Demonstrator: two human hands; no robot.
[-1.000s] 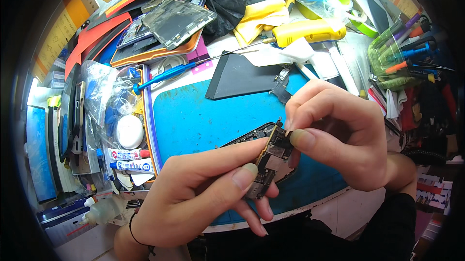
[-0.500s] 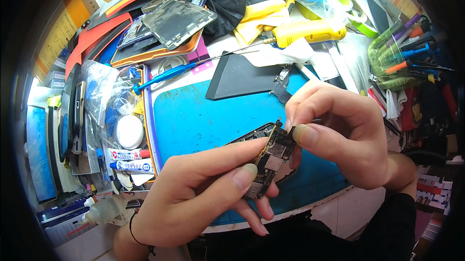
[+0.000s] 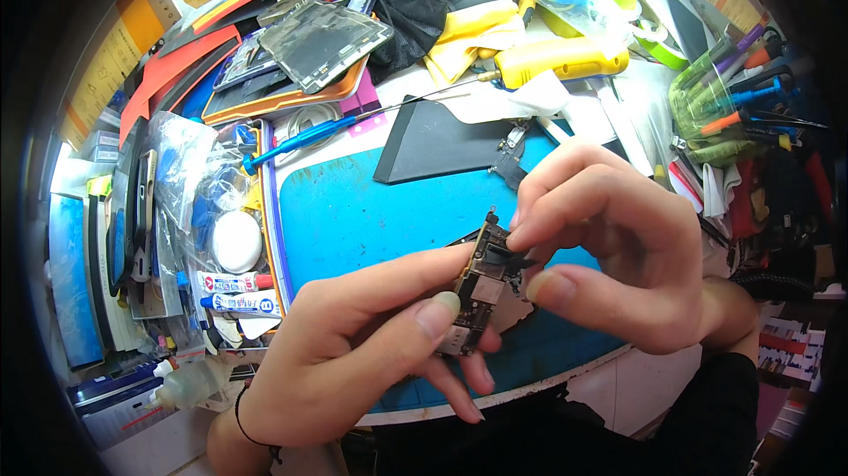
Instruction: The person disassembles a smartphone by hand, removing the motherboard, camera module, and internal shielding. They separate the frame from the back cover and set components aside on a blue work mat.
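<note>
My left hand grips a narrow phone circuit board between thumb and fingers, tilted above the blue mat. The board has silver shields and dark chips. A thin black flap stands out from its upper right side. My right hand is beside that flap, thumb and forefinger apart. The forefinger's tip is close to the board's upper edge; whether it touches cannot be told. Part of a dark phone body lies beneath, mostly hidden by the hands and board.
Beyond the hands lie a black angular plate, a small metal phone part and a blue screwdriver. A yellow-handled tool is at the back. Glue tubes and a white round case sit left; a tool cup stands right.
My right thumb has parted from the forefinger, letting go of the black flap, which now shows more plainly. The board has shifted slightly left with my left hand.
</note>
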